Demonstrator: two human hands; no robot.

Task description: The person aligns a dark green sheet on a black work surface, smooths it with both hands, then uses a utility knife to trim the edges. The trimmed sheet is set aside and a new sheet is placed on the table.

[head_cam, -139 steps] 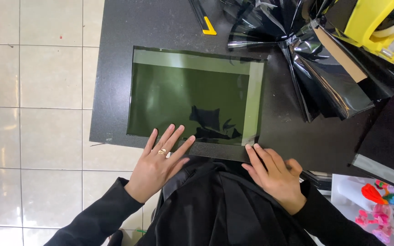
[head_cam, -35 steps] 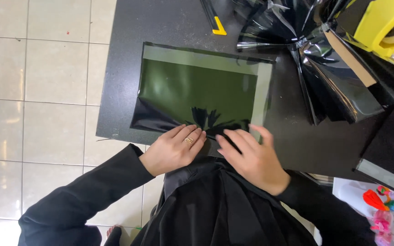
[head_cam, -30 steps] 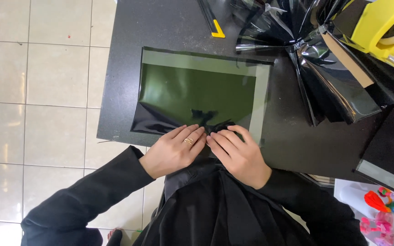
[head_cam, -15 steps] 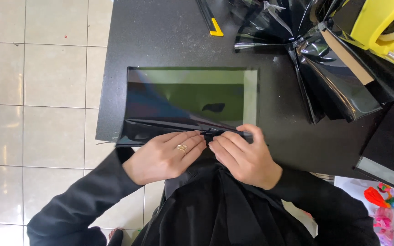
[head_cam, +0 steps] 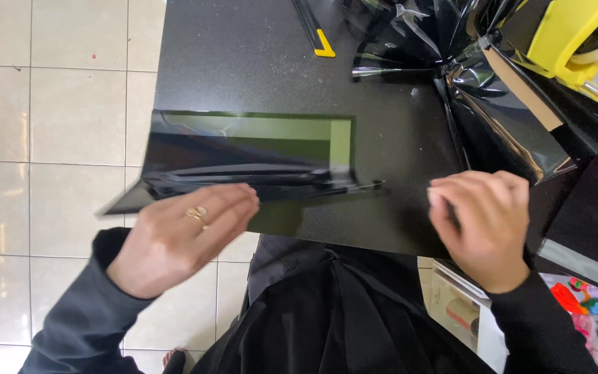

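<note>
A dark film [head_cam: 243,156] lies on the black bench [head_cam: 243,55] near its front edge, its near part lifted and folded back into a ridge, so a green-tinted strip shows only along the far and right sides. What lies under the fold is hidden. The film's left corner hangs past the bench's left edge over the tiled floor [head_cam: 57,125].

The left hand [head_cam: 181,235], blurred, rests at the film's near fold with its fingers [head_cam: 233,201] together and nearly flat on it; whether they pinch the film cannot be told. The right hand [head_cam: 486,221] sits apart from the film near the bench's front right, fingers [head_cam: 451,197] curled inward; anything held in them is hidden.

At the far right corner, crumpled film scraps [head_cam: 465,83] and a yellow tool [head_cam: 562,34] are cut off by the frame. A yellow-tipped blade [head_cam: 316,34] lies near the far edge.
</note>
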